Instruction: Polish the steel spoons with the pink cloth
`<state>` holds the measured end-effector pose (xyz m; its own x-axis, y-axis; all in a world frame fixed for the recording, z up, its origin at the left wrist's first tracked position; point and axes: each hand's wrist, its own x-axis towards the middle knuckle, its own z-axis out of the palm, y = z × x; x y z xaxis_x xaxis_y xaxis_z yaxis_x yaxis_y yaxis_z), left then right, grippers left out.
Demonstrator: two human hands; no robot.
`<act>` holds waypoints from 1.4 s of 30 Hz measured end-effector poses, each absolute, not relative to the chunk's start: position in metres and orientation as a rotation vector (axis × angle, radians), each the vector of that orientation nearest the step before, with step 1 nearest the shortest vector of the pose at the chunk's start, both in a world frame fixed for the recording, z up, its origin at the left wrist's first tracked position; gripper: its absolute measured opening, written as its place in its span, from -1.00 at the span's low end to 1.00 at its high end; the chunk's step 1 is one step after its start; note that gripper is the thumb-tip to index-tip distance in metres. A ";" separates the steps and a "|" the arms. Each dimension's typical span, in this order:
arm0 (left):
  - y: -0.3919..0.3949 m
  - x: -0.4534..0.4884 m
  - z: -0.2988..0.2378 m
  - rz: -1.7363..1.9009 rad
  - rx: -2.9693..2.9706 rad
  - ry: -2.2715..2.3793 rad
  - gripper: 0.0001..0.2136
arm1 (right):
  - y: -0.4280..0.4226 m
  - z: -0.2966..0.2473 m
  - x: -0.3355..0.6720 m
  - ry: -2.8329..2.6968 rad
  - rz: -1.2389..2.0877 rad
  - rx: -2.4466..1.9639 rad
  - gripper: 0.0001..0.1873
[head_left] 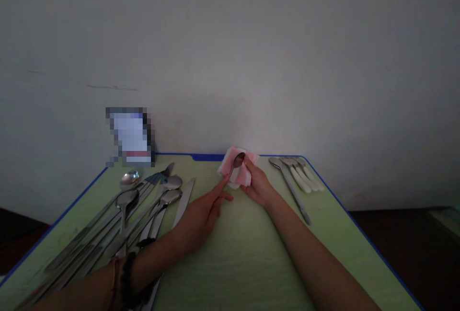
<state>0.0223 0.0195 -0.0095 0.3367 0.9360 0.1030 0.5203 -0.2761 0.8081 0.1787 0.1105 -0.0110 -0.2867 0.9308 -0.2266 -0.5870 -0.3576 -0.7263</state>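
Near the far edge of the table, a metal spoon (pixel 239 159) is held with its bowl up, against a pink and white cloth (pixel 234 152). My left hand (pixel 205 211) is closed on the spoon's handle, most of which is hidden by the fingers. Behind and beside the bowl, my right hand (pixel 258 182) grips the cloth, its thumb close to the bowl's edge. A table knife (pixel 185 200) lies just left of my left hand, partly covered by it.
Several spoons and knives lie in a loose pile (pixel 124 205) on the left. To the right are another spoon (pixel 289 186) and forks with white handles (pixel 301 180). A blurred-out phone-like device (pixel 131 136) leans on the wall. The green table (pixel 230 258) has a blue rim.
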 end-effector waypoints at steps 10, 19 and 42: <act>0.017 0.024 -0.008 0.629 2.039 1.396 -0.48 | 0.114 -0.016 0.180 -0.577 1.877 -0.763 -0.74; 0.012 0.029 -0.007 0.159 2.478 1.577 -0.49 | 0.117 -0.011 0.178 -0.599 1.874 -0.629 -0.66; 0.012 0.029 -0.009 0.079 2.477 1.605 -0.48 | 0.114 -0.009 0.183 -0.665 2.051 -0.607 -0.68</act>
<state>0.0294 0.0124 -0.0085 0.4126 0.9091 -0.0578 0.8990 -0.3962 0.1865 0.1825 0.1135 -0.0089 -0.5013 0.8486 -0.1691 -0.5881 -0.4775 -0.6528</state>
